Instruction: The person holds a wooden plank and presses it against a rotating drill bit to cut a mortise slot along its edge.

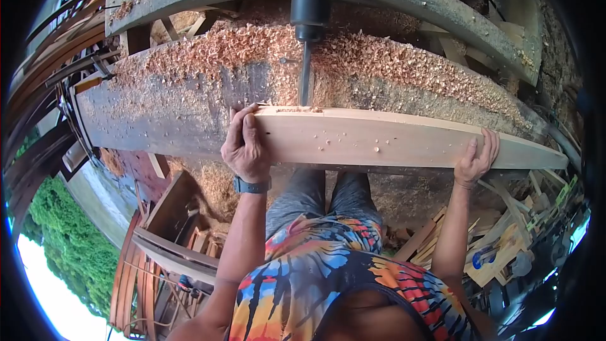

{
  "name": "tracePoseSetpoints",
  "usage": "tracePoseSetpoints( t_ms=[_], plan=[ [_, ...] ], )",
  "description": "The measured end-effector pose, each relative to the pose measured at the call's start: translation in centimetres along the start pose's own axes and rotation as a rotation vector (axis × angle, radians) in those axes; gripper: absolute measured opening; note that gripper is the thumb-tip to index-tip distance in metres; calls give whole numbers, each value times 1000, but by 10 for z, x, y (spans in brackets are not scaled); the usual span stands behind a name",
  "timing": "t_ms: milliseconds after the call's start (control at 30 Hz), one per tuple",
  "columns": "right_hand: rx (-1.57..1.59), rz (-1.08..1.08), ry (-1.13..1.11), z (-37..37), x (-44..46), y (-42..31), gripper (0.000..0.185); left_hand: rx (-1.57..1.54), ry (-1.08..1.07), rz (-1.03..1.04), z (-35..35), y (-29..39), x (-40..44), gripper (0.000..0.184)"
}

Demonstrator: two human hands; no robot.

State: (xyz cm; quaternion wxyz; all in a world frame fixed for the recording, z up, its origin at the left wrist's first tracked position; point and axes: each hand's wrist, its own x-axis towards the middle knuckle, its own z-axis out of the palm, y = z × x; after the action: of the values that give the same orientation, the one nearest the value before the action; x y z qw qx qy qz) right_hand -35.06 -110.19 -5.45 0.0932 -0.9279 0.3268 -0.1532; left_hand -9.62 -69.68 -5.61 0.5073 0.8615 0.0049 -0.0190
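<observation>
A long pale wooden board (353, 139) lies along the near side of the workbench, its far edge facing a drill chuck. Gripping the board's left end is my left hand (246, 145), thumb on top and fingers curled over the far edge. Toward the right part, my right hand (478, 156) holds the same board, fingers over its top. The chuck (310, 16) carries a long bit (305, 76) that points at the board's far edge. Beside the tip, that edge shows a rough cut with shavings. A few chips sit on the board's upper face.
Wood shavings (233, 50) are heaped along the back of the workbench (158, 117). A thick wooden beam (454, 22) runs behind it. Stacked planks (60, 31) stand at far left, and wood offcuts (505, 246) lie at lower right.
</observation>
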Motion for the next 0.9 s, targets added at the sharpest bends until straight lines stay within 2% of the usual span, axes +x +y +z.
tracePoseSetpoints(
  t_ms=[300, 500, 533, 600, 633, 767, 900],
  plan=[
    [-16, 1, 17, 7, 19, -4, 40, -1, -37, -35, 14, 17, 35, 18],
    [-44, 23, 24, 13, 32, -5, 41, -34, -42, 29, 29, 24, 62, 18],
    [-50, 37, 23, 13, 35, -4, 41, -30, -57, -51, 32, 37, 70, 18],
    [-59, 65, 24, 16, 39, -4, 41, -39, -67, 22, 34, 30, 76, 18],
    [-54, 60, 28, 18, 41, -4, 41, -45, -74, 59, 35, 29, 78, 19],
    [-40, 20, 19, 11, 33, -2, 39, -30, -37, -29, 30, 32, 59, 20],
    [-18, 22, 24, 11, 29, 0, 38, 64, -61, 67, 26, 25, 52, 21]
  ],
)
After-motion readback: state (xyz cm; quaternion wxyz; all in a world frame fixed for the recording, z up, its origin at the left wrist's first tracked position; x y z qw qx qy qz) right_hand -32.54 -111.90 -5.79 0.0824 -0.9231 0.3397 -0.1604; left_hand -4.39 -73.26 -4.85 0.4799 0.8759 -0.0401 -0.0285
